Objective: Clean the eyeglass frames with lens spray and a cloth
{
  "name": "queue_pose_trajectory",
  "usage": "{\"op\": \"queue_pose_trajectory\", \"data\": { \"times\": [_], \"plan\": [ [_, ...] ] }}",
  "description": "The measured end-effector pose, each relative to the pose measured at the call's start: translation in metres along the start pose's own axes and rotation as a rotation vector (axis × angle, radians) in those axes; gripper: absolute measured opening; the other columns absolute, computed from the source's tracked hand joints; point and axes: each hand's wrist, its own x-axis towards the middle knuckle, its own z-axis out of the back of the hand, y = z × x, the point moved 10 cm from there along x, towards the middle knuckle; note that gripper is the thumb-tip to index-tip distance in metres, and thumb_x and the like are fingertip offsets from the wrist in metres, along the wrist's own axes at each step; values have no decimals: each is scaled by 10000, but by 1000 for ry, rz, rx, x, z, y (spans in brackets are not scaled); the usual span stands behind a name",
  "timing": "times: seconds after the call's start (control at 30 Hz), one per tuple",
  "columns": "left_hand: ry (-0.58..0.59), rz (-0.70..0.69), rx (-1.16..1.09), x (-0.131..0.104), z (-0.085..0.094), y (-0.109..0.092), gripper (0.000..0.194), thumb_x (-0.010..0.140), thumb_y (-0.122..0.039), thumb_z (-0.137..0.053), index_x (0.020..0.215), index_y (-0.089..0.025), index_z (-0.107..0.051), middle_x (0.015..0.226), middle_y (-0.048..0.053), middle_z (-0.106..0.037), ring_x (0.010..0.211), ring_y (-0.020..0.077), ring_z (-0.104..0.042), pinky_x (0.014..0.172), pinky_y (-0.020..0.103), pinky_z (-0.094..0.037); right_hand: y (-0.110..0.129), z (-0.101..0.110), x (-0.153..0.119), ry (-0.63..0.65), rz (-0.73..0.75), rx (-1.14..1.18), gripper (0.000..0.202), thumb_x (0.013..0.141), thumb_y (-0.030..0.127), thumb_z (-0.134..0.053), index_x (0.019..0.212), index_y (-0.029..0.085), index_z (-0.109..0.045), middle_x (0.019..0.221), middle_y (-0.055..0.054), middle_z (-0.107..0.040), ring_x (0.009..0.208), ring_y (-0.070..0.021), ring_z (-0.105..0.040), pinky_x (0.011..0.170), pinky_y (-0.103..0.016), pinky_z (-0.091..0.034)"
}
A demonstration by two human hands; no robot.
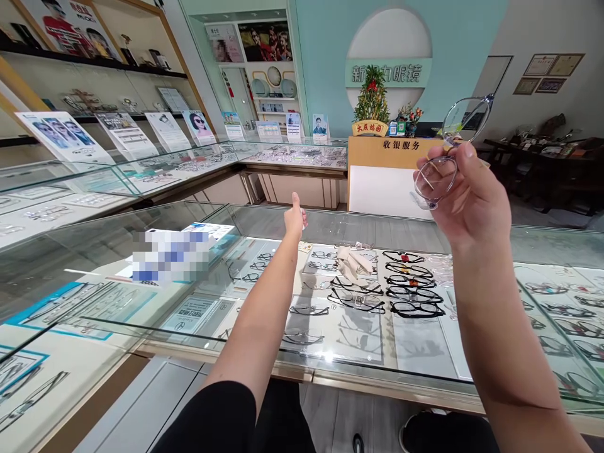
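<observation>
My right hand [476, 195] is raised at the right, its thumb and fingers closed on a pair of eyeglasses [468, 121] with a clear frame. One round lens stands above the fingers and the other hangs below them. My left hand [295, 218] is stretched out over the glass counter, thumb up and fingers curled. A small pale bit shows at those fingers, too small to make out. Just right of the left arm, a crumpled beige cloth [350, 264] lies on the counter. Several black-framed eyeglasses [414, 293] are lined up beside it.
The glass display counter [330, 358] spans the front, with rows of frames in it. A blurred-out paper [170, 255] lies at its left. Behind are another glass case [292, 154], a cashier desk [391, 189] with a plant [372, 94], and standing cards [61, 139].
</observation>
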Motion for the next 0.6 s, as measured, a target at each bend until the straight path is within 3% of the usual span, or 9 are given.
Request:
{"op": "queue_pose_trajectory", "data": {
  "times": [0.07,0.17,0.27,0.33,0.4,0.53,0.6],
  "plan": [
    [72,6,-252,-3,-4,-22,891,927,-1020,-60,733,-283,-520,521,-7,-397,508,168,-478,571,310,-496,-3,3,1,-12,-7,-18,215,935,538,-881,949,345,-787,1164,3,-824,1260,-253,-772,1177,-449,-591],
    [285,-85,-641,-25,-10,-81,901,805,-1137,-102,629,-288,-350,490,-37,-246,446,133,-306,475,307,-401,-6,3,2,7,-17,-66,287,905,610,-892,945,352,-774,1165,5,-825,1304,-261,-767,1136,-446,-618],
    [493,-264,-766,-69,-5,-149,927,757,-1168,-74,576,-281,-270,461,-49,-181,408,109,-229,424,307,-350,-10,-1,1,29,-59,-93,355,871,639,-912,927,326,-752,1124,-11,-834,1270,-261,-787,1058,-427,-655],
    [583,-336,-765,-102,2,-182,931,734,-1168,-6,556,-283,-231,441,-49,-154,382,109,-211,400,328,-343,-17,-5,-1,41,-119,-91,390,837,634,-943,907,310,-737,1079,-14,-839,1214,-254,-809,999,-404,-673],
    [645,-383,-712,-133,5,-205,928,706,-1183,-8,549,-292,-213,421,-50,-120,361,123,-208,377,351,-338,-25,-11,-4,61,-189,-86,421,799,620,-978,885,297,-723,1043,-13,-844,1157,-249,-826,954,-385,-681],
    [786,-453,-609,-182,-1,-229,925,734,-1160,28,525,-296,-225,396,-32,-144,335,133,-228,374,374,-361,-42,-25,-11,118,-296,-47,442,745,581,-1028,846,274,-726,982,-10,-843,1030,-226,-840,893,-354,-674],
    [721,-545,-579,-192,2,-235,935,841,-1114,-42,519,-278,-309,405,-14,-238,352,125,-268,403,359,-358,-49,-32,-14,148,-329,-28,426,744,555,-1036,831,264,-738,963,-14,-837,982,-214,-836,880,-351,-662]
  ]
}}
